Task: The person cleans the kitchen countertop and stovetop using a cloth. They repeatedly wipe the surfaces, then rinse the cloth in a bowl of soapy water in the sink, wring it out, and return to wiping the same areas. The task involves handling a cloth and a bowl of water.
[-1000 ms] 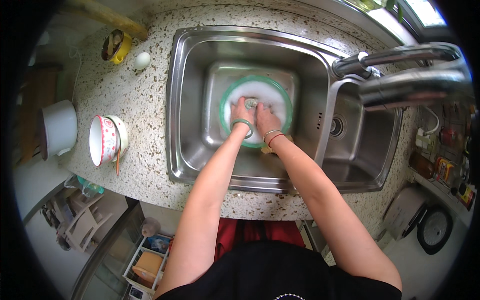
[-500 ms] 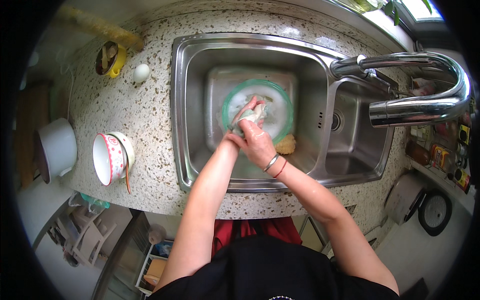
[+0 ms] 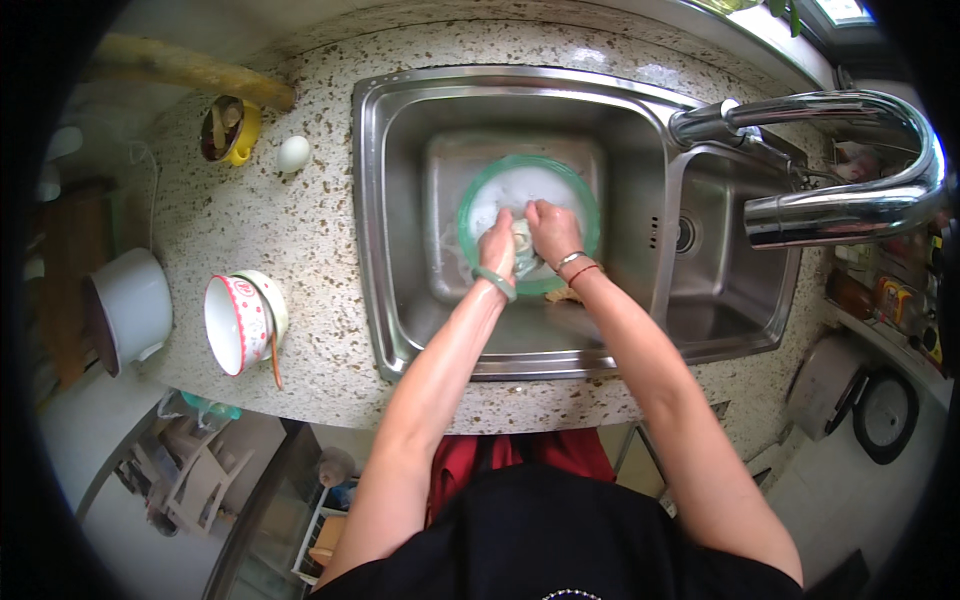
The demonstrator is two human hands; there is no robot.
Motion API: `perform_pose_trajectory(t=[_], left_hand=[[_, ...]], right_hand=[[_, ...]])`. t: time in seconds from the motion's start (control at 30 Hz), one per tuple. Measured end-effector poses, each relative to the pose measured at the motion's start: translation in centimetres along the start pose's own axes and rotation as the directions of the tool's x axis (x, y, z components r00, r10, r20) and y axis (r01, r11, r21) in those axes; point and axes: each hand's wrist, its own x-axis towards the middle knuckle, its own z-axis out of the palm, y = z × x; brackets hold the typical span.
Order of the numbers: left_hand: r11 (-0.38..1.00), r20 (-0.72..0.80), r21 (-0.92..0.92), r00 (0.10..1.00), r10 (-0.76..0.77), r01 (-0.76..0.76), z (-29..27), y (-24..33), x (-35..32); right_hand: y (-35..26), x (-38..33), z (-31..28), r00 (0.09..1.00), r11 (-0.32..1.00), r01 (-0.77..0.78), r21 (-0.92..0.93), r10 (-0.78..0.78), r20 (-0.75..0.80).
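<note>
My left hand (image 3: 496, 251) and my right hand (image 3: 555, 236) are both closed on a pale, wet cloth (image 3: 522, 243), one at each side of it. They are over the near half of a round green basin (image 3: 590, 213), which has white suds (image 3: 527, 185) in it. The basin rests in the larger bowl of a steel sink (image 3: 400, 250). Below my right hand, a yellowish sponge-like piece (image 3: 563, 295) shows partly by the basin's near edge. My hands hide some of the cloth.
A chrome faucet (image 3: 850, 108) arches over the smaller sink bowl (image 3: 725, 215) at right. On the left counter are a red-rimmed bowl (image 3: 226, 325) against another bowl (image 3: 264, 295), a brown-handled utensil (image 3: 276, 362), a white egg-shaped object (image 3: 294, 154) and a yellow mug (image 3: 247, 132).
My hands, earlier pressed together with the right over the left around the cloth, are now side by side with it between them. The view has shifted slightly, and less of the sponge-like piece shows.
</note>
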Motion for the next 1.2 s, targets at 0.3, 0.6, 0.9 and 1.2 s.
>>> perform_pose_trajectory(t=[0.3,0.6,0.9,1.2], left_hand=[[0.987,-0.006,-0.053,0.988,0.152,-0.152,-3.1,-0.7,1.8],[0.940,0.339,-0.195,0.918,-0.204,0.281,-2.2,1.4,3.0],[0.967,0.323,-0.220,0.945,-0.050,0.127,0.8,1.6,-3.3],[0.994,0.011,-0.092,0.999,-0.050,0.051,-0.2,-0.2,-0.3]], right_hand=[[0.2,-0.6,1.1,0.898,0.943,0.016,-0.334,0.134,0.420],[-5.9,-4.4,-2.2,0.983,0.954,0.043,0.297,-0.094,0.160],[-10.1,-5.1,-4.6,0.944,0.944,0.329,0.038,-0.330,0.024],[-2.6,-0.1,-1.2,0.991,0.967,-0.127,0.222,0.114,0.074]])
